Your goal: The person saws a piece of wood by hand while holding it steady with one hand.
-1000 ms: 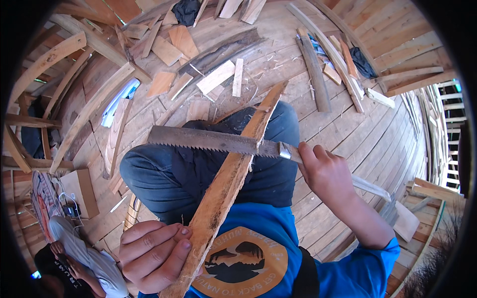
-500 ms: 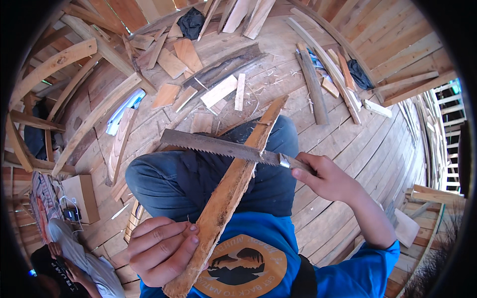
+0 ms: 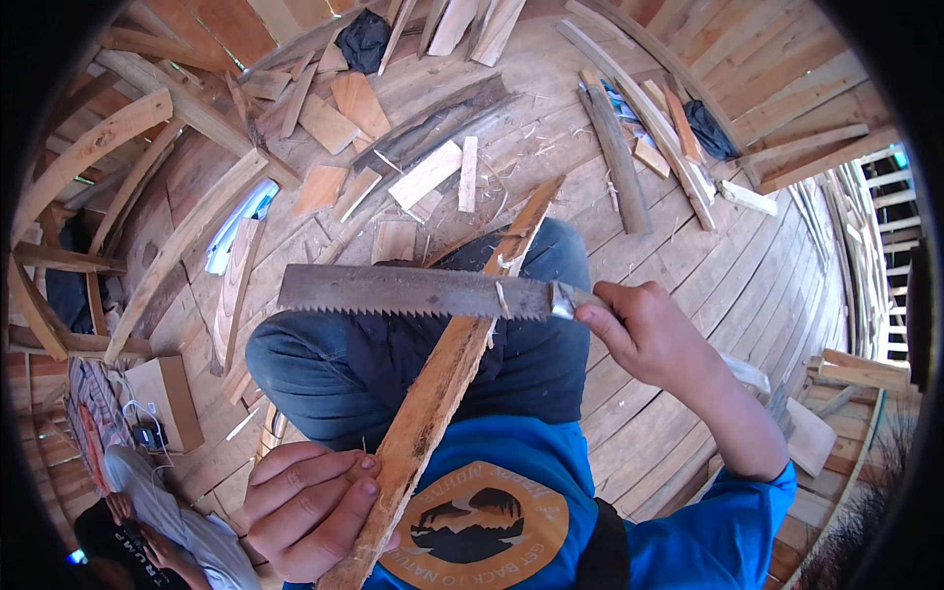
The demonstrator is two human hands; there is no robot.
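My left hand [image 3: 313,501] is closed around the lower end of a long, narrow wooden strip [image 3: 433,403] with rough, bark-like edges. The strip slants up and away across my lap to beyond my knees. In my right hand [image 3: 644,332] is the handle of a hand saw [image 3: 393,290]. Its broad grey blade points left and lies across the upper part of the strip, teeth toward me. Curled shavings [image 3: 503,295] cling to the strip and blade there. Whether the teeth bite into the wood, I cannot tell.
Offcuts [image 3: 430,175] and shavings litter the plank floor beyond my knees. A dark curved slab [image 3: 433,123] lies behind them. Long boards [image 3: 639,128] rest at far right. Curved timber frames [image 3: 187,246] stand left. Another person [image 3: 162,511] sits at lower left beside a cardboard box [image 3: 177,403].
The saw blade has turned so more of its flat side shows, and its tip has shifted left. My right hand has moved slightly. My left hand keeps its grip on the strip.
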